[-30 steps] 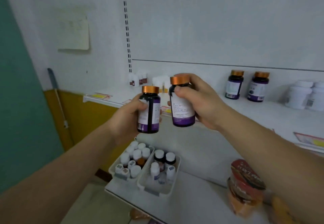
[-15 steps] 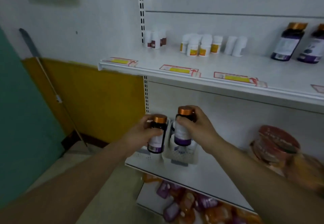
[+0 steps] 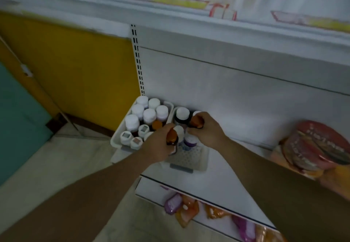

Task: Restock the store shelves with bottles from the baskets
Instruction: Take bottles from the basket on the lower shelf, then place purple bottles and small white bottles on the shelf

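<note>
Near the middle of the frame, the left hand [image 3: 158,145] is gripping a dark bottle with an orange cap [image 3: 172,137], fingers curled round its body, holding it over the near edge of the right-hand white basket [image 3: 191,158]. Just to its right, the right hand [image 3: 206,130] is closing its fingers round a second orange-capped bottle [image 3: 197,122], holding it over the same basket, among white-capped bottles [image 3: 182,113] standing inside. Touching that basket on its left, another white basket [image 3: 121,131] is sitting packed with white-capped bottles [image 3: 149,114]. Both baskets are resting on the white middle shelf [image 3: 223,177]. At the right edge, red-lidded packages [image 3: 318,147] are lying on that shelf. Along the top, the upper shelf [image 3: 170,14] is showing blurred yellow price labels [image 3: 178,2]; below, purple and orange packets [image 3: 181,209] are lying on the lowest shelf.
</note>
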`<act>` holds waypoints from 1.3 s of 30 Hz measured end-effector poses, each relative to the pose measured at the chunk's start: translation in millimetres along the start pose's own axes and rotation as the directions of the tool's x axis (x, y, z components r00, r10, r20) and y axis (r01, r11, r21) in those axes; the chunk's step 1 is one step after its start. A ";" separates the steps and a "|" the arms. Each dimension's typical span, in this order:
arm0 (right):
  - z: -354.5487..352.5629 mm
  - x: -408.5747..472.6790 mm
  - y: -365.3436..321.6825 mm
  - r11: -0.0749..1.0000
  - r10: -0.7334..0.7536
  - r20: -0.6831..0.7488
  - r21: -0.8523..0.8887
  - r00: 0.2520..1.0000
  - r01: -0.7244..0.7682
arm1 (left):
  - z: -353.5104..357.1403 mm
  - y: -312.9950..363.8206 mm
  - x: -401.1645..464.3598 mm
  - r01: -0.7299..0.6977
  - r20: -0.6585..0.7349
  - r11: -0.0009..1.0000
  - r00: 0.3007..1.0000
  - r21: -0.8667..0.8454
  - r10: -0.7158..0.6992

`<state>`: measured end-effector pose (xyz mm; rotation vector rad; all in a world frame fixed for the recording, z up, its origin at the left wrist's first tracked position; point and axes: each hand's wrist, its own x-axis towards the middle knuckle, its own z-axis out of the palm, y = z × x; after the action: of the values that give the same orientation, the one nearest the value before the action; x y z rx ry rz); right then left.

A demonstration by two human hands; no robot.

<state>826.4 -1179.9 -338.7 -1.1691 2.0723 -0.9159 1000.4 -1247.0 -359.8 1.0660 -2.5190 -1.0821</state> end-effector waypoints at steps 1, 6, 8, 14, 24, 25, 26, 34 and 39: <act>0.3 6.5 6.3 0.999 0.007 0.033 -0.049 0.999 -0.006 | 4.4 -6.2 3.3 0.009 0.022 0.998 1.000 0.065 -0.010; 6.3 31.0 30.3 0.953 -0.035 0.116 -0.295 0.993 0.068 | 17.8 -21.6 13.3 -0.042 0.125 0.885 0.992 0.463 -0.018; 10.6 35.9 33.6 0.919 -0.064 0.127 -0.378 0.990 0.108 | 21.2 -27.9 15.5 -0.090 0.179 0.817 0.984 0.570 -0.016; 22.0 40.4 27.1 0.635 -0.169 0.087 -0.752 0.982 0.176 | 20.6 -27.8 14.0 -0.076 0.224 0.816 0.972 0.574 -0.067; 7.1 -2.9 6.1 0.628 0.069 0.123 -0.776 0.990 0.053 | -6.9 5.4 -13.0 -0.065 0.314 0.883 0.944 0.465 -0.096; -1.0 -12.1 -0.6 0.643 0.071 0.101 -0.765 0.992 0.032 | -11.8 9.9 -17.9 -0.083 0.314 0.886 0.947 0.455 -0.073; -10.1 -22.9 -7.8 0.660 0.074 0.082 -0.751 0.994 0.013 | -16.8 14.9 -22.3 -0.093 0.316 0.891 0.947 0.444 -0.059; -89.8 -147.0 -71.0 0.778 0.069 -0.150 -0.611 0.986 -0.147 | -57.6 110.8 -65.9 -0.346 0.400 0.872 0.895 0.346 0.196; -146.3 -237.0 -95.0 0.755 0.075 -0.362 -0.589 0.929 -0.290 | -63.5 210.1 -91.9 -0.516 0.474 0.799 0.812 0.309 0.341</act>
<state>867.2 -966.0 -140.7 -1.1425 2.8432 -0.2991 980.3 -1119.7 -159.8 0.2811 -3.2055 -0.6720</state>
